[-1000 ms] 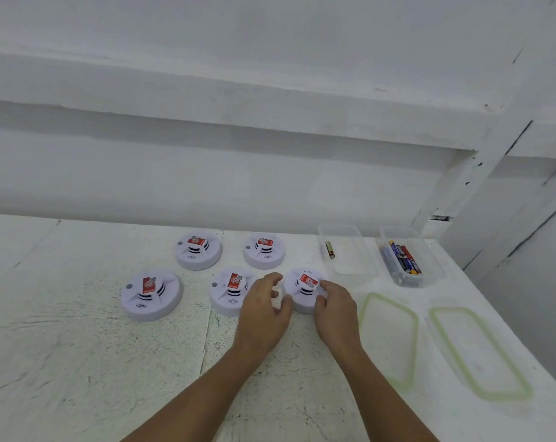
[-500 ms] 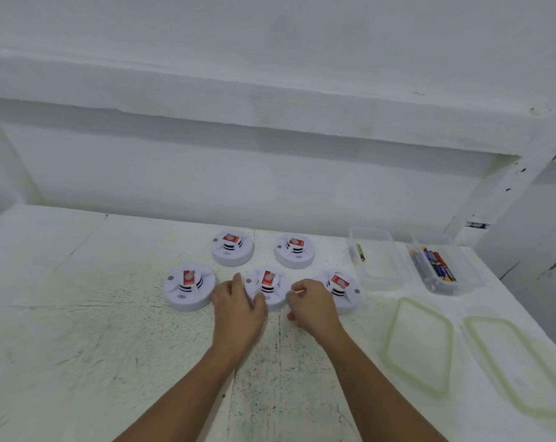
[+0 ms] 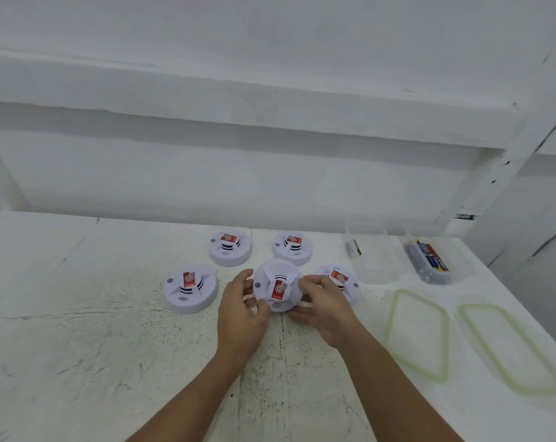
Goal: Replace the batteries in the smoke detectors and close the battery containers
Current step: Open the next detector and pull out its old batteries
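Note:
Several white round smoke detectors with red labels lie on the white table (image 3: 79,346). The middle front smoke detector (image 3: 278,283) is lifted and tilted toward me. My left hand (image 3: 241,311) grips its left rim and my right hand (image 3: 323,306) grips its right rim. Other detectors sit at the left (image 3: 190,288), back left (image 3: 230,248), back middle (image 3: 292,248) and right (image 3: 340,279), the last partly hidden behind my right hand. A clear container (image 3: 374,253) holds one battery (image 3: 355,247). A second clear container (image 3: 439,260) holds several batteries.
Two clear lids with green seals lie flat on the right, one lid (image 3: 417,333) nearer me and another lid (image 3: 509,349) by the table's right edge. A white wall and ledge run behind the table.
Both hands have closed round the middle front detector and raised it off the table, tilting it toward me. Before that they left the right detector and moved left.

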